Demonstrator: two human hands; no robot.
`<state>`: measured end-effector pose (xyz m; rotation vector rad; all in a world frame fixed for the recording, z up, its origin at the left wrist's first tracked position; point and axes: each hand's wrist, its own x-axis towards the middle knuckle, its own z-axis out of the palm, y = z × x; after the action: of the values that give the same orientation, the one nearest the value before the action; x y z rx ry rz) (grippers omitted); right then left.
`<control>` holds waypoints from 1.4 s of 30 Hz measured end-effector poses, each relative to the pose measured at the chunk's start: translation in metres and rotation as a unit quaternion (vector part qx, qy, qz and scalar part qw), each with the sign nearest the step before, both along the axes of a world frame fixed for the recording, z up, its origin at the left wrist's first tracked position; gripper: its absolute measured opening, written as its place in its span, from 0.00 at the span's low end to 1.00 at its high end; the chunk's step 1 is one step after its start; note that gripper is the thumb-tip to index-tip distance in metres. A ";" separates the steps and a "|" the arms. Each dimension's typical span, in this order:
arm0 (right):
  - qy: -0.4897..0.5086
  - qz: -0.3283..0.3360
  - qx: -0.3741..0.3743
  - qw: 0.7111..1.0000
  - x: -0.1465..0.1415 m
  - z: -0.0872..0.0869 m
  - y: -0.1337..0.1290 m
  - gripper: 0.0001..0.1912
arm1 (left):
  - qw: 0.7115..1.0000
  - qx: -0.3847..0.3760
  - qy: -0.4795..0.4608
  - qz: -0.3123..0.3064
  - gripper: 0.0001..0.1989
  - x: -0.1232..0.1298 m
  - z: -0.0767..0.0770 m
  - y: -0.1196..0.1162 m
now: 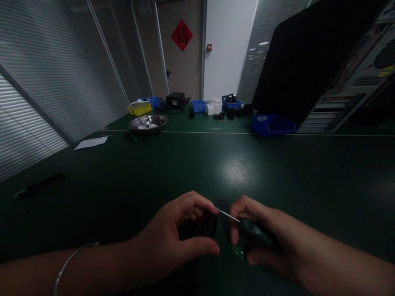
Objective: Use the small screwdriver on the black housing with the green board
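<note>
Workshop space in an office-like room. We identify the office setting by the slatted blinds at left and the far door with its red diamond-shaped sign. We infer bench work from the green tabletop, bearing a yellow bin and metal bowl at far left, a blue bin at right and, beside it, a computer tower.

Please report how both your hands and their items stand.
Left hand holding dark block. Right hand gripping screwdriver. Left fingertips close to screwdriver's tip.

The thin shaft looks smooth and metallic; the bowl, polished metal; the bin, plastic.
</note>
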<state>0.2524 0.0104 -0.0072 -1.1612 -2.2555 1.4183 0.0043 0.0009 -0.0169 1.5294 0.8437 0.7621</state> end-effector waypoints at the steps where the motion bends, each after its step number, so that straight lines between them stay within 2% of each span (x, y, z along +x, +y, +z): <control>1: -0.007 -0.001 0.001 1.000 0.000 0.000 0.000 0.22 | 1.000 0.013 0.004 -0.002 0.19 0.000 0.000 0.000; 5: -0.037 -0.002 0.040 0.998 0.001 0.000 -0.003 0.24 | 0.991 0.115 0.041 -0.046 0.19 0.000 0.002 -0.003; 8: -0.029 0.013 0.099 0.995 -0.002 0.000 -0.005 0.28 | 0.974 0.191 0.085 -0.089 0.25 0.000 0.008 -0.007; 11: -0.023 0.017 0.148 0.989 -0.007 0.004 -0.006 0.27 | 0.964 0.233 0.104 -0.082 0.27 0.000 0.009 -0.009; 14: -0.010 0.009 0.186 0.982 -0.014 0.009 -0.006 0.27 | 0.949 0.276 0.133 -0.078 0.24 0.000 0.000 -0.007; 17: 0.032 -0.001 0.215 0.976 -0.019 0.008 -0.004 0.27 | 0.917 0.351 0.157 -0.106 0.23 0.000 -0.015 -0.002; 20: 0.078 -0.017 0.243 0.967 -0.019 0.001 -0.003 0.29 | 0.898 0.381 0.190 -0.110 0.23 0.000 -0.017 -0.002; 23: 0.104 -0.040 0.242 0.964 -0.018 -0.007 -0.006 0.32 | 0.912 0.332 0.217 -0.103 0.20 -0.001 -0.002 -0.008; 26: 0.156 -0.072 0.171 0.970 -0.018 -0.010 -0.013 0.33 | 0.931 0.300 0.196 -0.065 0.22 -0.004 0.014 -0.016; 29: 0.208 -0.106 0.095 0.968 -0.018 -0.007 -0.019 0.29 | 0.936 0.315 0.148 -0.055 0.24 -0.005 0.019 -0.019; 31: 0.219 -0.111 0.075 0.967 -0.018 -0.004 -0.021 0.29 | 0.943 0.310 0.112 -0.056 0.27 -0.004 0.016 -0.019; 34: 0.205 -0.098 0.118 0.967 -0.018 0.000 -0.018 0.33 | 0.970 0.242 0.020 -0.031 0.27 0.000 0.009 -0.018; 37: 0.166 -0.080 0.198 0.963 -0.017 0.001 -0.012 0.36 | 0.994 0.096 -0.049 0.003 0.23 0.002 0.001 -0.016; 40: 0.122 -0.063 0.276 0.951 -0.014 -0.004 -0.008 0.39 | 0.998 -0.015 -0.061 -0.014 0.23 0.003 -0.002 -0.015; 42: 0.083 -0.050 0.317 0.944 -0.011 -0.007 -0.007 0.41 | 0.997 -0.038 -0.069 -0.020 0.22 0.003 -0.002 -0.014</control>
<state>0.2413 0.0030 -0.0147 -0.8800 -2.2333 0.6298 0.0074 -0.0133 -0.0188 1.4060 0.7292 0.7887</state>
